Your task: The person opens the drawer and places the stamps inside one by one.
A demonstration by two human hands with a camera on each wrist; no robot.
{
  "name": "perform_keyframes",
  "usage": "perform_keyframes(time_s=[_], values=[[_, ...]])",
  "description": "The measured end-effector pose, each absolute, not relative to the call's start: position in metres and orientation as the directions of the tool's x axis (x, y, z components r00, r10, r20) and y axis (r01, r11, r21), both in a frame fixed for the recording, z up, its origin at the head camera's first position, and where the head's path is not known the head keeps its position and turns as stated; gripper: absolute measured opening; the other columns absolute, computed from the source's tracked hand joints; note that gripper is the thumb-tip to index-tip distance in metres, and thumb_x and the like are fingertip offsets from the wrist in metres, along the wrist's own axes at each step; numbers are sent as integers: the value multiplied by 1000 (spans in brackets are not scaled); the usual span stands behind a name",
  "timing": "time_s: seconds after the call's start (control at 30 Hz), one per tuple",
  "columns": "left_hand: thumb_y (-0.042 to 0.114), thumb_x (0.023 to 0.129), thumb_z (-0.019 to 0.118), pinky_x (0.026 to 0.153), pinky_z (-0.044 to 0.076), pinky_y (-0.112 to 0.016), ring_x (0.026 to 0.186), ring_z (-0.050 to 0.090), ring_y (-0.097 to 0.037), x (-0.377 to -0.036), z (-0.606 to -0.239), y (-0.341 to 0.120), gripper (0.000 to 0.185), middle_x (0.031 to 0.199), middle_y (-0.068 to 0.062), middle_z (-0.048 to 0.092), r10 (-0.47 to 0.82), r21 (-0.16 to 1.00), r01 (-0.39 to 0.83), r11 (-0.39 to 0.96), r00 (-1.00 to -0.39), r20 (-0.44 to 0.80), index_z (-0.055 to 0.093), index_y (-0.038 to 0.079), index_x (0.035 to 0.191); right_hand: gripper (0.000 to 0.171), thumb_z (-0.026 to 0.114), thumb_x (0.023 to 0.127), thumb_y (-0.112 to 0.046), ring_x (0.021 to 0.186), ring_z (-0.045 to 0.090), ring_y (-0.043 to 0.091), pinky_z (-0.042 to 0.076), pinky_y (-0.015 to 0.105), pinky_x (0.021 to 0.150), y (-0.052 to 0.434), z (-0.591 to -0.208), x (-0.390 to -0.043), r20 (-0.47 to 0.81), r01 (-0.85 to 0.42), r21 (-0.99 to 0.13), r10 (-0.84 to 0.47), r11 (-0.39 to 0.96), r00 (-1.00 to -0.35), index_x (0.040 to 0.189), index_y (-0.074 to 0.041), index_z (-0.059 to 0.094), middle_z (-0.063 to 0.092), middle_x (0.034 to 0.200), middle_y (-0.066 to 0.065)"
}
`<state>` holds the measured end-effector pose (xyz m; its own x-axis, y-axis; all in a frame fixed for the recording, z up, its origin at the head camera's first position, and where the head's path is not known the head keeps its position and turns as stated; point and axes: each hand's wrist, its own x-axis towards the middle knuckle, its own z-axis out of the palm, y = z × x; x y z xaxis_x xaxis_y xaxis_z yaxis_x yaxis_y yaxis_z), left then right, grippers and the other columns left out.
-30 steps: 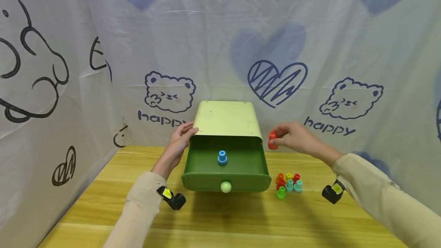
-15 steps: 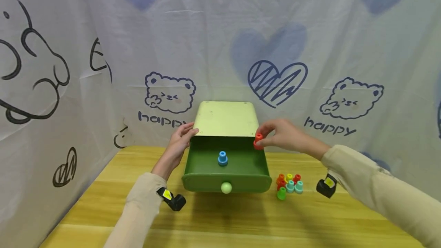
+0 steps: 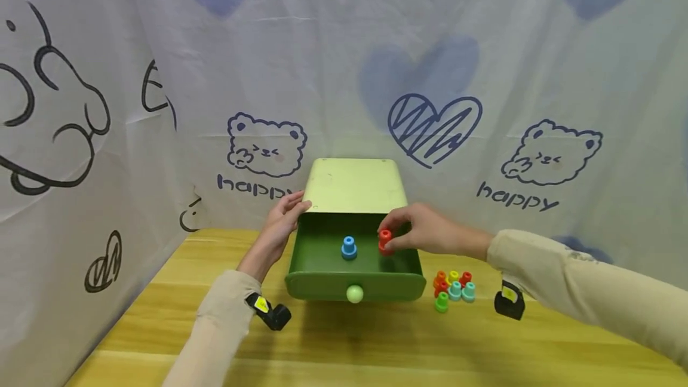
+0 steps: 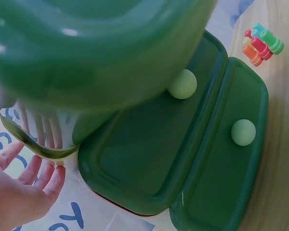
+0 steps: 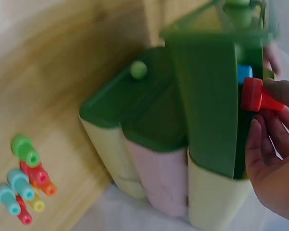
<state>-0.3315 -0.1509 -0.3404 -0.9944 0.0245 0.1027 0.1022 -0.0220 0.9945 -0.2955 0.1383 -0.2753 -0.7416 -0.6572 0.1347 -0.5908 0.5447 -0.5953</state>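
Right hand, fingers pinching a red plastic peg, hovers inside the open dark-green drawer; released askew, it could topple the upright blue peg. Left hand, fingers straight, steadies the pale-green cabinet.

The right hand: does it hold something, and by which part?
The right hand pinches a red peg by its narrow end, over the open green drawer.

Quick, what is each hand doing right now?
Left hand: open, fingers resting on the drawer unit's top corner.
Right hand: pinching a red peg over the open drawer.
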Motion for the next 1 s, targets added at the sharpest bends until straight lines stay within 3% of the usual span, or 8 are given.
perform_keyframes(time_s=[0.33, 0.5, 0.77, 1.0], values=[[21, 96, 57, 104, 30, -42, 130, 36, -28, -333, -340, -150, 58, 147, -16, 36, 18, 993, 110, -34, -994, 111, 35, 4, 146, 21, 74, 80, 1, 87, 62, 17, 51, 33, 85, 127, -278, -298, 16, -473, -691, -644, 546, -765, 101, 3, 71, 70, 92, 3], [23, 96, 58, 108, 27, -47, 134, 34, -29, -333, -343, -148, 58, 147, -16, 36, 16, 994, 100, -33, -995, 101, 36, 5, 146, 21, 73, 77, 6, 84, 62, 17, 53, 30, 81, 123, -278, -303, -47, -429, -702, -638, 568, -768, 98, 3, 70, 70, 90, 4], [24, 96, 58, 109, 25, -50, 135, 32, -31, -332, -343, -147, 58, 148, -18, 34, 11, 994, 107, -28, -994, 107, 35, 5, 146, 22, 71, 76, 10, 83, 61, 17, 53, 30, 79, 110, -282, -306, -70, -333, -740, -560, 584, -826, 97, 4, 70, 69, 89, 5], [25, 96, 58, 110, 25, -50, 136, 31, -31, -331, -343, -147, 59, 149, -18, 33, 7, 994, 105, -19, -994, 105, 35, 5, 146, 22, 72, 76, 10, 82, 61, 17, 53, 30, 78, 105, -285, -312, -56, -336, -727, -539, 600, -841, 97, 3, 71, 70, 88, 6]])
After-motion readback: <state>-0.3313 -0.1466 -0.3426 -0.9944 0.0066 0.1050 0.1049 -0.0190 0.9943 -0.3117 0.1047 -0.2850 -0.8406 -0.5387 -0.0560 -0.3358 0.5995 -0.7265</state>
